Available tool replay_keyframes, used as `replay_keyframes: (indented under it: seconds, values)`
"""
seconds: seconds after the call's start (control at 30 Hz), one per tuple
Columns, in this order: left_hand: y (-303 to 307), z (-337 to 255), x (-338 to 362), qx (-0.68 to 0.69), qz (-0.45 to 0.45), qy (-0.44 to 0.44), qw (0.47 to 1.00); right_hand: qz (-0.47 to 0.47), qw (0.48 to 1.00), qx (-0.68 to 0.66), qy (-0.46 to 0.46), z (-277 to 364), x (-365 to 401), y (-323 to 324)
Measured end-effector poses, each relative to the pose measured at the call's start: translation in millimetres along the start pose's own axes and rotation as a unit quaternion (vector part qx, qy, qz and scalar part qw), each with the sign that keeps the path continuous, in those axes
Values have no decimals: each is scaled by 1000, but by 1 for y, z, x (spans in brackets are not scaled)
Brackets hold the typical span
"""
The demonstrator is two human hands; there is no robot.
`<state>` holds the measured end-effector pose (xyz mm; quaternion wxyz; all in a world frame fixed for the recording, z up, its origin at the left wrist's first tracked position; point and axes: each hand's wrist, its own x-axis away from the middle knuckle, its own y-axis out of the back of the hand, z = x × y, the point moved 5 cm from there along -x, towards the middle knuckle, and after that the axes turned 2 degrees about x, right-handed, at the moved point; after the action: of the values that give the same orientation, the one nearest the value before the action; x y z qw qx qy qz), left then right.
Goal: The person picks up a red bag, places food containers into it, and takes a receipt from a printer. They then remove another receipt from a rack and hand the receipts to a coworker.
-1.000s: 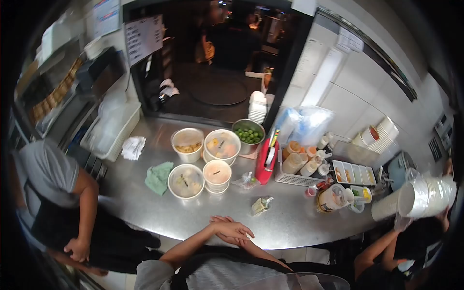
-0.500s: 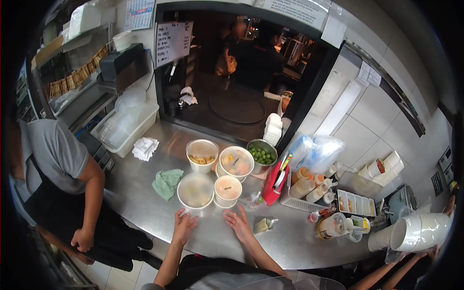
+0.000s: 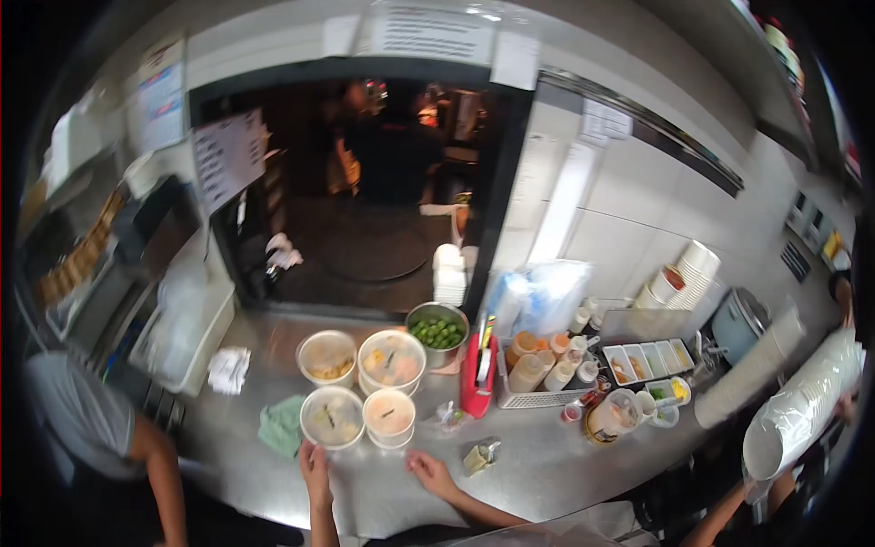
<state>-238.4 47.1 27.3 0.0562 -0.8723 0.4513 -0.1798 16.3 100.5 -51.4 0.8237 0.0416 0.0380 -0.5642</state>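
Observation:
My left hand (image 3: 314, 469) is at the near rim of a lidded bowl (image 3: 333, 417), its fingers extended upward and its fingertips right at the edge. My right hand (image 3: 430, 475) is low over the counter, fingers loosely bent and apart, with nothing in it. In front of it stands a smaller stack of lidded tubs (image 3: 390, 413) with orange-tinted contents. Behind these are a lidded bowl of yellowish food (image 3: 327, 356) and another lidded bowl (image 3: 392, 357) with dark writing on its lid.
A green cloth (image 3: 281, 425) lies left of the bowls. Limes fill a metal pot (image 3: 437, 330) beside a red tape dispenser (image 3: 478, 376). Sauce bottles stand in a white basket (image 3: 545, 398). One person stands at left; another at right holds plastic-wrapped cups (image 3: 802, 410).
The camera view has swung up and to the right. My left hand is closer to the front bowl; my right hand has drawn slightly away. The wrapped cups at right have tilted.

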Motion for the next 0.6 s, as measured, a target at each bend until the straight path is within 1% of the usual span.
replay_keyframes:
  seconds: [0.07, 0.1, 0.17, 0.27, 0.37, 0.47, 0.57, 0.6]
  values:
    - [1, -8, -9, -37, -50, -32, 998, -29, 995, 81, 41, 14, 4, -2]
    - [3, -3, -23, -54, -41, -75, 995, -40, 990, 121, 58, 23, 5, -5]
    - [7, 7, -57, -83, -31, -159, 983, -35, 983, 161, 79, 35, 5, -6]
    - [-16, -18, -63, -125, -90, -210, 966, -31, 977, 181, 106, 42, 4, -7]
    - [-12, -8, -85, -84, -113, -220, 965, -34, 977, 179, 107, 42, 5, -6]
    - [2, 7, -107, -143, -115, -244, 952, -28, 979, 179, 96, 45, 5, -6]
    - [-8, -2, -98, -97, -94, -248, 959, -24, 981, 169, 92, 45, 5, -5]
    - [-9, -5, -98, -110, -87, -256, 956, -23, 982, 162, 93, 45, 4, -5]
